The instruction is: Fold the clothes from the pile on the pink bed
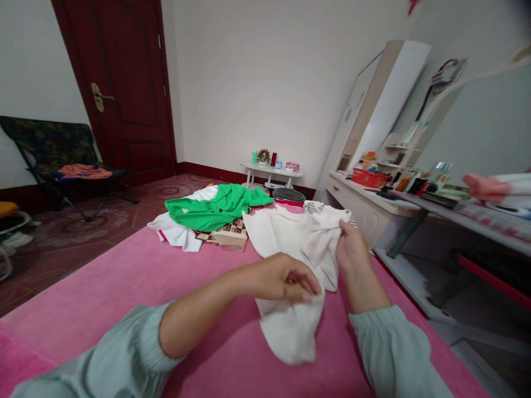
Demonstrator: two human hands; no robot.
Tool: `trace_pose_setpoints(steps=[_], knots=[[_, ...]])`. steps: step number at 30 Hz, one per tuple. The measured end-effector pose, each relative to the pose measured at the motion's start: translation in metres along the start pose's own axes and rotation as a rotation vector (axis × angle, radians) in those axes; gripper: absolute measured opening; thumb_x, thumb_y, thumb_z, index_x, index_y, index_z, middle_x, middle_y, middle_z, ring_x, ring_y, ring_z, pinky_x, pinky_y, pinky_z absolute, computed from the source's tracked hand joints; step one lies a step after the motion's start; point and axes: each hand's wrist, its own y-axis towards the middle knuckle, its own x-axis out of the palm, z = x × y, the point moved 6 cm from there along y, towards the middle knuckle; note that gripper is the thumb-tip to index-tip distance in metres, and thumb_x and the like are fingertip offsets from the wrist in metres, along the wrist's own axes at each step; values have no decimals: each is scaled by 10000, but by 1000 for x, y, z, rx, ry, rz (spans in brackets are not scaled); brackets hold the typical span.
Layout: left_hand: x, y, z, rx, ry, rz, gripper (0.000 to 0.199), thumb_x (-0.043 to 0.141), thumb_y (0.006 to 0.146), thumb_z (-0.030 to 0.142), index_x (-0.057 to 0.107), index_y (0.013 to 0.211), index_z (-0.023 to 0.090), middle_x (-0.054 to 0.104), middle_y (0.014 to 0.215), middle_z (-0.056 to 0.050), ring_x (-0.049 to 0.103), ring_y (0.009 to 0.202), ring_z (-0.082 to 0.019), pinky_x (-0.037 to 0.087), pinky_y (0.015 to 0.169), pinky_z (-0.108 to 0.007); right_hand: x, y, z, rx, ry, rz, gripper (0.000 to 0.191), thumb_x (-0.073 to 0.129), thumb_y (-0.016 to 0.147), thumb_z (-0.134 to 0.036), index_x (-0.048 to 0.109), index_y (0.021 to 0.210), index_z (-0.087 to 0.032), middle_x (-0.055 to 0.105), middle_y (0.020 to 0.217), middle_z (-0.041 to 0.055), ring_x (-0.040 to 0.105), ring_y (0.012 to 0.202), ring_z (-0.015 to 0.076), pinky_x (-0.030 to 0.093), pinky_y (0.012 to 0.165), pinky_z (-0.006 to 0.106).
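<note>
A white top (286,232) lies loosely spread over the pink bed cover, part of it hanging toward me in a rounded flap. My left hand (286,279) pinches the edge of this lower flap between thumb and fingers. On the other side, my right hand (350,243) grips the top near its upper right part, with the fingers partly hidden by cloth. A striped black-and-white cloth (313,207) shows behind the top. To the left lies a heap of clothes, with a green shirt (219,207) uppermost and a brown patterned piece (232,229) below it.
The pink bed cover (199,287) stretches beneath the clothes. Beyond it stand a round dark lid-like object (289,194) and a small white table (271,168). A dresser (365,199) is at right, and a folding chair (70,160) at left by the door (120,83).
</note>
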Motion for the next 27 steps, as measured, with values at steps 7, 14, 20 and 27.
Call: trace_pose_setpoints(steps=[7, 14, 20, 27], knots=[[-53, -25, 59, 396, 508, 468, 712, 795, 633, 315, 531, 1287, 215, 506, 1351, -114, 454, 1249, -274, 375, 1035, -409, 96, -89, -32, 380, -203, -654, 196, 718, 637, -264, 699, 798, -154, 705, 725, 23, 645, 686, 177, 490, 667, 278], [-79, -14, -9, -35, 506, 346, 226, 646, 672, 228, 684, 871, 130, 681, 798, -19, 611, 746, -189, 487, 692, -278, 105, -92, -33, 244, -295, -630, 283, 696, 671, -385, 680, 837, -156, 698, 751, 40, 633, 701, 178, 478, 638, 269], [-190, -75, -59, -63, -257, 1474, 184, 640, 636, 208, 636, 807, 139, 665, 763, -23, 581, 659, -152, 461, 565, -237, 78, -73, -29, 156, -914, -553, 383, 631, 726, -515, 621, 890, -169, 666, 664, 17, 574, 495, 114, 403, 464, 205], [-234, -114, -74, 73, -400, 1702, 145, 583, 671, 183, 571, 816, 176, 654, 816, -35, 613, 760, -166, 501, 646, -258, 102, -149, 18, 231, -1538, -1172, 499, 756, 587, -503, 674, 919, -140, 711, 726, 92, 647, 605, 205, 436, 538, 256]])
